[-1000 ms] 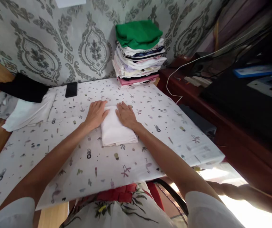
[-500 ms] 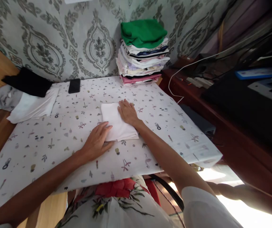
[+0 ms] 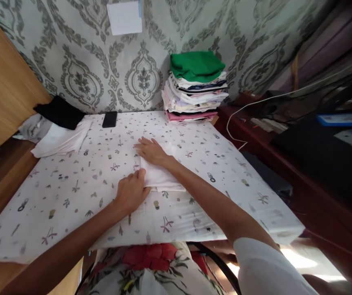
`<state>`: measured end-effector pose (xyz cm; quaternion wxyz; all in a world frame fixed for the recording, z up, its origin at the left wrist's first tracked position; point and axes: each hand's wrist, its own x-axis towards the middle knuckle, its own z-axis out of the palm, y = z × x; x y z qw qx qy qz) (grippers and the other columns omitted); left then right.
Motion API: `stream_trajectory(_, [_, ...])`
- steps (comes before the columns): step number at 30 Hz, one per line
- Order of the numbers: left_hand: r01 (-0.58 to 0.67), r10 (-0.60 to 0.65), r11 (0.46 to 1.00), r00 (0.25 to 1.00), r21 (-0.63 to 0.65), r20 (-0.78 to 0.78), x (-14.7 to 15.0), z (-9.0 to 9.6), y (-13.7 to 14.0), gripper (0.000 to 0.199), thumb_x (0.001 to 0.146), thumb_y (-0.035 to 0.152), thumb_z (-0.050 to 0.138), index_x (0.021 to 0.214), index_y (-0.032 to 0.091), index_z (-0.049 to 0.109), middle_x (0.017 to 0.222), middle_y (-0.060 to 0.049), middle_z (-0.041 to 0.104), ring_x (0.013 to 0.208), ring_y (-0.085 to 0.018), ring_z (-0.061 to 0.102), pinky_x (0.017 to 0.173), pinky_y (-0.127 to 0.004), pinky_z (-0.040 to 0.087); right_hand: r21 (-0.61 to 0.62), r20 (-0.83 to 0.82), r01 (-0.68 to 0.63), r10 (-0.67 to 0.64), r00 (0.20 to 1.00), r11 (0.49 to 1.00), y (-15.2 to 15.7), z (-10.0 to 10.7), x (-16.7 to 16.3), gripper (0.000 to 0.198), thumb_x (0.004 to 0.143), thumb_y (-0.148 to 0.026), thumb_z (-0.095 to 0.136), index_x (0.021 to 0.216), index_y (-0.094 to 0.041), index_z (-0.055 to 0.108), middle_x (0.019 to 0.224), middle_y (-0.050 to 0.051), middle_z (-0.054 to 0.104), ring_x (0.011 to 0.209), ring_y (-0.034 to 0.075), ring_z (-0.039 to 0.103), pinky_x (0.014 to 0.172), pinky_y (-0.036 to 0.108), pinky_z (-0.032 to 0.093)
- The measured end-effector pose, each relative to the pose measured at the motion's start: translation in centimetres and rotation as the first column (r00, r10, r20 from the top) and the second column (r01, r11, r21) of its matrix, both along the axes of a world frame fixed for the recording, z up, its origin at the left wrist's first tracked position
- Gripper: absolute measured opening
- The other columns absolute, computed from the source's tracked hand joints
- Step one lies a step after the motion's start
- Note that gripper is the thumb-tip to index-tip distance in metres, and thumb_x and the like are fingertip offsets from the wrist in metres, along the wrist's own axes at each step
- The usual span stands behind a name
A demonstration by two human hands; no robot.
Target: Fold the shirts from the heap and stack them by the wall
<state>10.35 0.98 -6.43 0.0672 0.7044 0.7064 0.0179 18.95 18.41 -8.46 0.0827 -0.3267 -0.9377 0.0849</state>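
Observation:
A folded white garment (image 3: 163, 178) lies flat on the table in front of me, partly covered by my hands and right forearm. My right hand (image 3: 152, 151) rests palm down across its far left part, fingers stretched out past the edge. At the near left corner, my left hand (image 3: 131, 190) has its fingers curled in and its thumb against the garment's edge, closed on that corner. How much cloth sits between those fingers is hidden.
A tall stack of folded clothes (image 3: 196, 98), topped by a green garment (image 3: 197, 66), stands against the wall. A black phone (image 3: 109, 119) lies at the back. Black cloth (image 3: 62, 112) and white cloth (image 3: 62, 139) lie at the far left. A white cable (image 3: 229, 123) hangs on the right.
My right hand has slid left across the garment to its far left edge. The fingers of my left hand have curled in at the near corner. The view has tipped upward.

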Motion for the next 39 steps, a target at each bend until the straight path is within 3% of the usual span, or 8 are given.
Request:
stream_trajectory(6, [-0.03, 0.032, 0.999, 0.998, -0.043, 0.062, 0.2, 0.6, -0.8, 0.028, 0.084, 0.01, 0.044, 0.11, 0.02, 0.044, 0.112, -0.011, 0.066, 0.096, -0.028, 0.065, 0.072, -0.037, 0.046, -0.006, -0.004, 0.034, -0.034, 0.999, 0.999, -0.3, -2.1, -1.2, 0.051, 0.105, -0.041, 0.028, 0.149, -0.023, 0.047, 0.158, 0.008, 0.041, 0.148, 0.024, 0.034, 0.12, 0.049, 0.022])
stream_trajectory(11, [-0.059, 0.101, 0.99, 0.932, -0.129, 0.347, -1.7, 1.0, -3.1, 0.032, 0.078, 0.008, 0.045, 0.106, 0.024, 0.044, 0.077, 0.003, 0.06, 0.069, -0.02, 0.06, 0.066, -0.031, 0.041, -0.005, 0.002, 0.031, -0.031, 1.0, 1.0, -0.4, -1.9, -1.0, 0.05, 0.106, -0.04, 0.028, 0.148, -0.022, 0.047, 0.158, 0.009, 0.042, 0.147, 0.024, 0.034, 0.119, 0.048, 0.023])
stream_trajectory(14, [-0.07, 0.095, 0.995, 0.892, -0.072, 0.442, -2.7, 0.8, -3.9, 0.016, 0.08, 0.015, 0.047, 0.093, 0.024, 0.048, 0.073, 0.004, 0.057, 0.066, -0.017, 0.056, 0.064, -0.029, 0.04, -0.012, -0.001, 0.038, -0.038, 0.999, 0.999, -0.4, -1.8, -1.1, 0.05, 0.106, -0.04, 0.029, 0.148, -0.023, 0.047, 0.158, 0.008, 0.041, 0.148, 0.023, 0.033, 0.119, 0.048, 0.023])
stream_trajectory(16, [-0.051, 0.051, 0.999, 0.895, -0.012, 0.444, -2.9, 0.5, -3.9, 0.003, 0.084, 0.021, 0.048, 0.084, 0.023, 0.05, 0.075, 0.003, 0.058, 0.069, -0.017, 0.056, 0.067, -0.03, 0.04, -0.014, -0.003, 0.042, -0.042, 0.999, 0.999, -0.4, -1.9, -1.1, 0.049, 0.106, -0.04, 0.029, 0.148, -0.023, 0.048, 0.158, 0.008, 0.041, 0.147, 0.023, 0.033, 0.12, 0.048, 0.022])
stream_trajectory(21, [-0.024, -0.013, 0.995, 0.937, 0.102, 0.348, -2.3, -0.3, -3.1, 0.01, 0.091, 0.024, 0.047, 0.087, 0.022, 0.056, 0.087, -0.001, 0.065, 0.078, -0.019, 0.06, 0.072, -0.031, 0.043, 0.007, -0.014, 0.04, -0.04, 0.999, 0.999, -0.4, -2.0, -1.1, 0.049, 0.106, -0.041, 0.029, 0.146, -0.024, 0.05, 0.156, 0.008, 0.044, 0.146, 0.023, 0.036, 0.118, 0.047, 0.024])
stream_trajectory(25, [-0.046, 0.014, 0.993, 0.959, 0.106, 0.282, -2.0, -0.6, -2.5, 0.009, 0.092, 0.022, 0.049, 0.088, 0.022, 0.057, 0.091, -0.002, 0.066, 0.08, -0.019, 0.062, 0.071, -0.032, 0.043, 0.013, -0.029, 0.037, -0.037, 0.999, 0.999, -0.3, -2.1, -1.0, 0.048, 0.105, -0.04, 0.029, 0.145, -0.024, 0.051, 0.155, 0.007, 0.046, 0.145, 0.024, 0.037, 0.118, 0.046, 0.024])
stream_trajectory(34, [-0.095, 0.029, 0.985, 0.916, 0.146, 0.4, -1.9, -0.1, -3.2, 0.008, 0.084, 0.019, 0.051, 0.077, 0.022, 0.049, 0.067, 0.005, 0.053, 0.061, -0.014, 0.05, 0.064, -0.028, 0.036, 0.016, -0.053, 0.018, -0.017, 0.998, 1.0, -0.3, -2.0, -0.9, 0.047, 0.105, -0.039, 0.03, 0.143, -0.023, 0.053, 0.153, 0.008, 0.049, 0.143, 0.023, 0.039, 0.117, 0.046, 0.025])
stream_trajectory(39, [-0.073, 0.007, 0.983, 0.932, 0.168, 0.362, -2.1, -0.4, -3.3, 0.008, 0.084, 0.02, 0.05, 0.077, 0.022, 0.048, 0.07, 0.004, 0.055, 0.063, -0.015, 0.052, 0.066, -0.029, 0.038, 0.01, -0.052, 0.028, -0.027, 0.998, 1.0, -0.3, -2.1, -1.0, 0.047, 0.105, -0.039, 0.03, 0.142, -0.023, 0.053, 0.154, 0.008, 0.047, 0.144, 0.024, 0.039, 0.117, 0.046, 0.025])
